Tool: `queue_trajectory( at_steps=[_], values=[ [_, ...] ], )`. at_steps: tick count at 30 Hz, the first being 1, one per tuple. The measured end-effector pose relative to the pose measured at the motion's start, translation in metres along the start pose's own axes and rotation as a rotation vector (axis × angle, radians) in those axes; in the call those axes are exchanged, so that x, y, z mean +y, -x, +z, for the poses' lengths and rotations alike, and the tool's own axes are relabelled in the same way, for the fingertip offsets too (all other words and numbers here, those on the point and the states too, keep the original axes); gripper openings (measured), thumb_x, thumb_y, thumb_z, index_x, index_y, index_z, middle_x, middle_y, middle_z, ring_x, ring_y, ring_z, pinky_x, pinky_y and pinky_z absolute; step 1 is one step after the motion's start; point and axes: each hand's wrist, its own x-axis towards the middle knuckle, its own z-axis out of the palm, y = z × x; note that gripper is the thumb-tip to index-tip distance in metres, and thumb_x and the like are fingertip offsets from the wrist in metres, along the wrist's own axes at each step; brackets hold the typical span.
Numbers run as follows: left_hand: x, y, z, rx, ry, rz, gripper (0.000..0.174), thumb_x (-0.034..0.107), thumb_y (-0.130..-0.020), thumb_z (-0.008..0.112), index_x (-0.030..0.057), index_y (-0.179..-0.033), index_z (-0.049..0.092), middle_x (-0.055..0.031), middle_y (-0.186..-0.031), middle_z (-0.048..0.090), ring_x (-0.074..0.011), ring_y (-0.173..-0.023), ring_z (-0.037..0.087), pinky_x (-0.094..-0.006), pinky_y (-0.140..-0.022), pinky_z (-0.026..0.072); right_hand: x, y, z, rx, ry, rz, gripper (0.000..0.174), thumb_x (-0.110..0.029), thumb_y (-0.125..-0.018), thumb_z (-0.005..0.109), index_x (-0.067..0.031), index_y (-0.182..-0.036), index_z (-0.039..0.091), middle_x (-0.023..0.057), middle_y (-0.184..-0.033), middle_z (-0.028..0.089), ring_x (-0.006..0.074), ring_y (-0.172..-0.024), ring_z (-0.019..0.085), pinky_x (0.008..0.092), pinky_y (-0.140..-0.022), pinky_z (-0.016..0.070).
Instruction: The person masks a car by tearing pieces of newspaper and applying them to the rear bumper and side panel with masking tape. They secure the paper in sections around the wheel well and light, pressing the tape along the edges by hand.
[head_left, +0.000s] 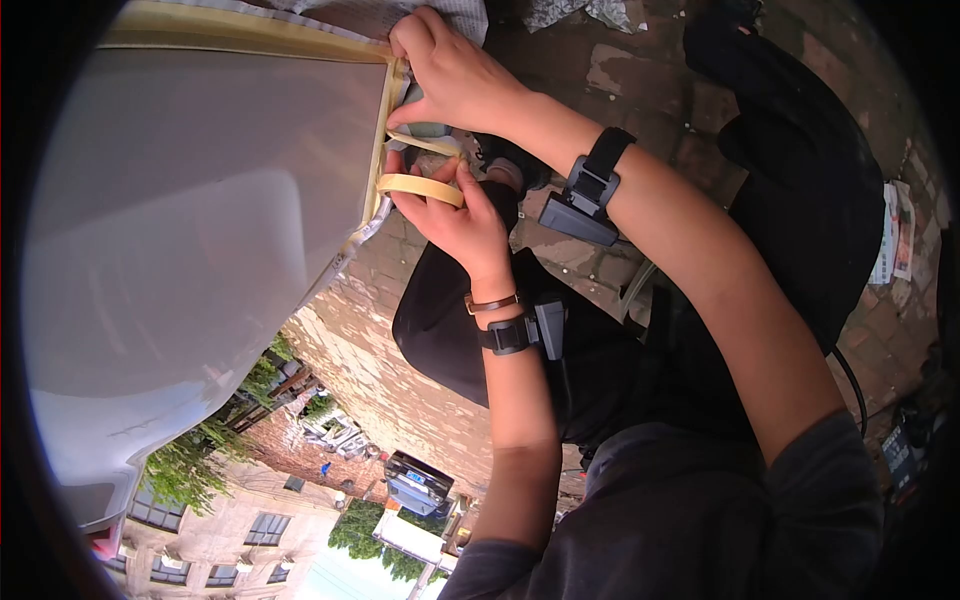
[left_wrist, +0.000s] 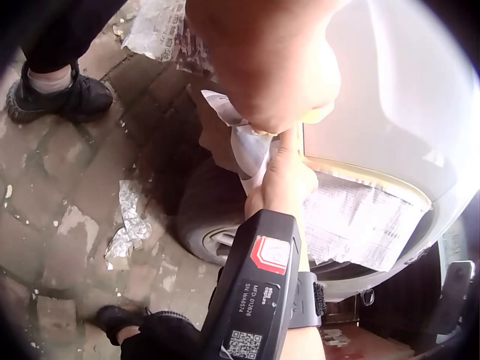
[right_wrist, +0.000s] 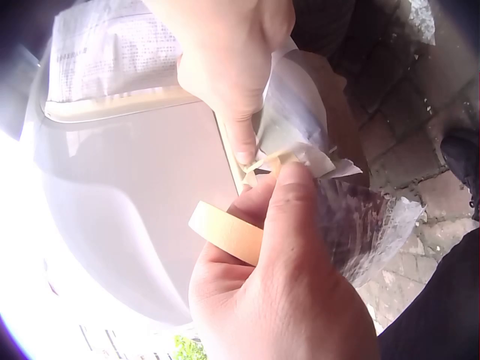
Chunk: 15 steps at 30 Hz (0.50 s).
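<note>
In the head view my left hand holds a roll of masking tape, and its thumb and fingertips pinch the strip drawn off it. That strip runs to the taped edge of a pale grey car panel. My right hand is at the same edge, its straight thumb pressing the strip's end, its other fingers spread away toward the upper corner. Crumpled masking paper hangs by the thumb in the right wrist view. The roll shows there around the left fingers; the left hand looms large in the left wrist view.
Newspaper is taped along another panel edge. A wheel stands below on brick paving with crumpled scraps. Another person's shoe is nearby. In the head view a parked car and a building lie behind.
</note>
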Motion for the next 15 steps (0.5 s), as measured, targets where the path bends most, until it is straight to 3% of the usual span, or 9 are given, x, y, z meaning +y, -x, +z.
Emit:
queue_trajectory(
  at_steps=[1,8,10,13,15],
  values=[
    [-0.0004,0.0008,0.0011,-0.01,0.066,-0.037,0.011,0.002,-0.089,0.065,-0.0045,-0.097,0.066,-0.0312,-0.149,0.037,-0.0458,-0.14,0.036,-0.0499,-0.114,0.0307,-0.0002,0.0,-0.0009,-0.001,-0.001,0.0,0.079,-0.032,-0.058,0.094,-0.0015,-0.112,0.044,0.0193,-0.113,0.048,0.0415,-0.107,0.059,0.0456,-0.091,0.0521],
    [-0.0022,-0.0015,0.0012,-0.069,0.048,-0.018,0.009,0.002,-0.091,0.062,-0.0048,-0.097,0.062,-0.0314,-0.155,0.03,-0.047,-0.145,0.028,-0.0505,-0.116,0.0274,-0.0006,-0.0009,-0.0037,-0.028,-0.001,0.023,0.081,-0.032,-0.058,0.093,-0.0006,-0.113,0.043,0.0202,-0.114,0.048,0.0418,-0.108,0.058,0.0454,-0.091,0.052],
    [-0.0059,-0.0024,-0.0002,-0.093,0.073,-0.013,0.01,0.004,-0.091,0.063,-0.004,-0.096,0.062,-0.0311,-0.157,0.028,-0.048,-0.145,0.026,-0.0524,-0.118,0.0217,0.0003,-0.0016,-0.0022,-0.018,0.006,0.014,0.081,-0.033,-0.058,0.093,-0.0005,-0.113,0.043,0.0202,-0.114,0.048,0.0418,-0.108,0.058,0.0454,-0.091,0.0519],
    [-0.0084,-0.001,-0.0044,-0.15,-0.038,0.069,0.019,0.01,-0.096,0.064,-0.0075,-0.101,0.059,-0.0271,-0.159,0.027,-0.0425,-0.148,0.024,-0.048,-0.12,0.0176,0.004,-0.0005,-0.0012,-0.023,0.0,0.009,0.083,-0.033,-0.057,0.094,0.0002,-0.114,0.043,0.0205,-0.115,0.048,0.0422,-0.109,0.057,0.0453,-0.091,0.0518],
    [-0.008,-0.0006,-0.0048,-0.158,-0.007,0.046,0.019,0.011,-0.096,0.064,-0.0061,-0.1,0.059,-0.0273,-0.159,0.026,-0.0434,-0.148,0.021,-0.0497,-0.12,0.015,0.0054,-0.0002,-0.0002,-0.002,0.027,-0.01,0.084,-0.034,-0.057,0.094,0.0009,-0.115,0.043,0.0208,-0.116,0.048,0.0424,-0.11,0.057,0.0451,-0.092,0.0516]
  ],
)
